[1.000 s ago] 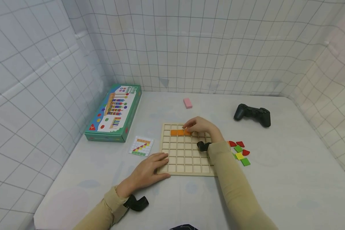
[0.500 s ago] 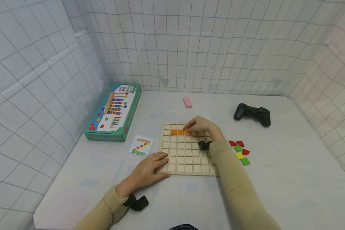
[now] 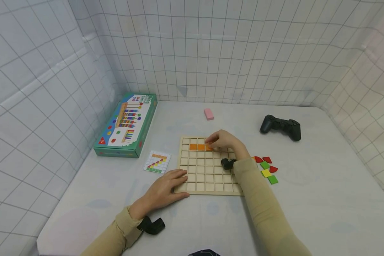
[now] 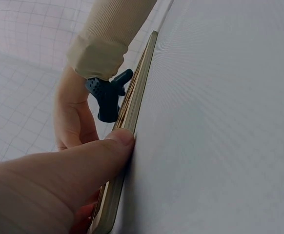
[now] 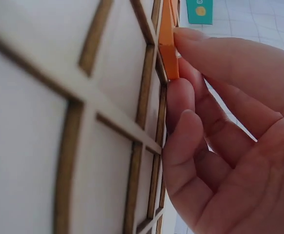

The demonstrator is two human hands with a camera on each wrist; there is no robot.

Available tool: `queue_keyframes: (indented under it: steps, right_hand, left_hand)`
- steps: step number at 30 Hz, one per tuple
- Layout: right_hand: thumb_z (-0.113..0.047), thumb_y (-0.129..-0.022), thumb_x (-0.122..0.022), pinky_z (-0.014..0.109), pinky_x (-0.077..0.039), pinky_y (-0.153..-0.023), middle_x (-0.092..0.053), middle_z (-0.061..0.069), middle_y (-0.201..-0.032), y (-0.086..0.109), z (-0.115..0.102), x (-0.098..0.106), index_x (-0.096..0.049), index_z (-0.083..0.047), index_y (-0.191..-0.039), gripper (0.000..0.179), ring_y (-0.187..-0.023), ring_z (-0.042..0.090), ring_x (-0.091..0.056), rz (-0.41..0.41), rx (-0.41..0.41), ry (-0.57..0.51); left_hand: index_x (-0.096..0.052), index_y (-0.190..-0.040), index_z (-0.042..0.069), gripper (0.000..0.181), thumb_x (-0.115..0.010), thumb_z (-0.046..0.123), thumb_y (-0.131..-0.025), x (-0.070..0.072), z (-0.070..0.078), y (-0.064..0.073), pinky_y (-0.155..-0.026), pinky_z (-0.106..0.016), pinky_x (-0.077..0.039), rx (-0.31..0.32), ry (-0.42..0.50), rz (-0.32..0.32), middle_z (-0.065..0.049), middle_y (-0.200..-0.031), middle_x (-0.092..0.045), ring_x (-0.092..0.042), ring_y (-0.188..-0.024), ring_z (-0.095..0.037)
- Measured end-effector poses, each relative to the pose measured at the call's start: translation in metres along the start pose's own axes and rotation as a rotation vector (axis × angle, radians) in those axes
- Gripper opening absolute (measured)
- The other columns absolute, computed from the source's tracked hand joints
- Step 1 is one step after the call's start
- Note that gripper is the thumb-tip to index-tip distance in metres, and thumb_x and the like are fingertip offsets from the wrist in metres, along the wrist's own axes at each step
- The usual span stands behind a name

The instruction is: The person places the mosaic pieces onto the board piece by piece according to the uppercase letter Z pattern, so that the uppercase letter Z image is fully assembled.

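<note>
My right grip (image 3: 224, 139) is pinched on an orange tile (image 5: 169, 53), thumb at its edge and fingers curled beside it, at the upper middle of the wooden grid board (image 3: 201, 170). That tile sits at the right end of a short orange row, next to two other orange tiles (image 3: 197, 147) lying in the board's second row from the top. The board is at the centre of the head view. My left grip (image 3: 163, 188) lies relaxed with its fingers apart, touching the board's lower left corner, the thumb against its near edge. Left of the board lies a pattern card (image 3: 157, 162); right of it, partly behind my right sleeve (image 3: 259, 202), are loose red, green and yellow pieces (image 3: 266, 173). Elsewhere on the worktop (image 3: 323, 160) are a green box (image 3: 131, 121) at upper left, a pink block (image 3: 208, 114) at upper centre and a black game controller (image 3: 280, 128) at upper right.
</note>
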State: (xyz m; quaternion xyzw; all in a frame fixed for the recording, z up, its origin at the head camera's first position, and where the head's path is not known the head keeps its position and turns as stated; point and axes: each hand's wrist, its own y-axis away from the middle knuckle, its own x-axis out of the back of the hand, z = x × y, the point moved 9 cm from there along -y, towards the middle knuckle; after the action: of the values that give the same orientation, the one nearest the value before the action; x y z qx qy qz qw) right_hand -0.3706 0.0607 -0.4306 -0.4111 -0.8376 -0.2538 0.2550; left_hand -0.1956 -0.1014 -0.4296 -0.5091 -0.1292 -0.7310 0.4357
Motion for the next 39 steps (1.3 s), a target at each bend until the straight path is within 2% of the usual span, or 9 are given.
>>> queue_keyframes:
  steps: [4, 12, 16, 21, 26, 31, 34, 39]
  right_hand:
    - [-0.010, -0.085, -0.068, 0.036, -0.048, -0.089, -0.066, 0.010, -0.108, 0.003, -0.001, 0.002, -0.067, -0.002, -0.114, 0.030, -0.098, 0.023, -0.059, 0.008, 0.021, -0.008]
    - [-0.008, -0.083, -0.070, 0.036, -0.048, -0.090, -0.065, 0.012, -0.110, 0.012, -0.001, 0.008, -0.063, 0.001, -0.119, 0.038, -0.101, 0.023, -0.060, 0.015, 0.039, -0.040]
    - [-0.010, -0.085, -0.068, 0.039, -0.047, -0.092, -0.063, 0.014, -0.115, 0.027, 0.002, 0.019, -0.060, 0.000, -0.123, 0.040, -0.106, 0.026, -0.058, 0.051, 0.037, -0.090]
    - [-0.018, -0.088, -0.067, 0.044, -0.047, -0.092, -0.059, 0.015, -0.121, 0.056, 0.008, 0.045, -0.055, -0.003, -0.130, 0.046, -0.111, 0.028, -0.055, 0.138, 0.043, -0.144]
    - [-0.024, -0.088, -0.067, 0.047, -0.042, -0.098, -0.057, 0.016, -0.124, 0.079, 0.028, 0.068, -0.053, -0.004, -0.133, 0.051, -0.113, 0.029, -0.053, 0.251, 0.013, -0.240]
    - [-0.027, -0.088, -0.068, 0.051, -0.034, -0.103, -0.055, 0.016, -0.127, 0.094, 0.053, 0.080, -0.052, -0.005, -0.133, 0.053, -0.116, 0.029, -0.051, 0.345, -0.024, -0.310]
    - [-0.030, -0.087, -0.069, 0.051, -0.034, -0.104, -0.054, 0.015, -0.129, 0.100, 0.068, 0.082, -0.052, -0.006, -0.133, 0.055, -0.115, 0.028, -0.052, 0.365, -0.057, -0.336]
    - [-0.032, -0.087, -0.069, 0.048, -0.034, -0.103, -0.053, 0.015, -0.131, 0.105, 0.085, 0.079, -0.051, -0.003, -0.133, 0.058, -0.113, 0.025, -0.051, 0.356, -0.072, -0.381]
  left_hand:
    - [-0.059, -0.126, 0.001, 0.060, -0.068, 0.043, -0.084, -0.001, 0.000, 0.000, -0.105, -0.040, -0.035, 0.002, 0.000, 0.000, -0.011, -0.138, -0.049, -0.042, -0.129, -0.027]
    - [-0.059, -0.126, 0.002, 0.060, -0.067, 0.044, -0.085, -0.003, 0.000, 0.000, -0.105, -0.040, -0.035, 0.001, -0.006, -0.002, -0.011, -0.138, -0.049, -0.042, -0.129, -0.026]
    - [-0.059, -0.126, 0.001, 0.060, -0.067, 0.043, -0.085, -0.004, 0.001, 0.000, -0.106, -0.039, -0.035, -0.003, -0.007, -0.001, -0.011, -0.137, -0.049, -0.042, -0.129, -0.027]
    - [-0.059, -0.126, 0.001, 0.060, -0.069, 0.042, -0.084, -0.002, 0.001, -0.001, -0.106, -0.038, -0.035, -0.012, -0.013, 0.005, -0.012, -0.137, -0.050, -0.043, -0.128, -0.027]
    - [-0.059, -0.126, 0.001, 0.060, -0.070, 0.040, -0.083, 0.000, 0.001, -0.001, -0.105, -0.038, -0.036, -0.009, -0.017, 0.009, -0.012, -0.136, -0.050, -0.043, -0.128, -0.027]
    - [-0.060, -0.126, 0.001, 0.059, -0.070, 0.041, -0.083, 0.002, 0.001, -0.001, -0.105, -0.039, -0.036, -0.007, -0.019, 0.010, -0.012, -0.136, -0.050, -0.043, -0.128, -0.027]
    - [-0.060, -0.125, 0.001, 0.059, -0.070, 0.041, -0.083, 0.002, 0.001, -0.001, -0.105, -0.039, -0.036, -0.010, -0.018, 0.014, -0.012, -0.136, -0.050, -0.043, -0.128, -0.027]
    - [-0.060, -0.125, 0.001, 0.059, -0.070, 0.040, -0.083, 0.002, 0.001, -0.001, -0.104, -0.040, -0.037, -0.014, -0.012, 0.019, -0.012, -0.136, -0.050, -0.043, -0.127, -0.028]
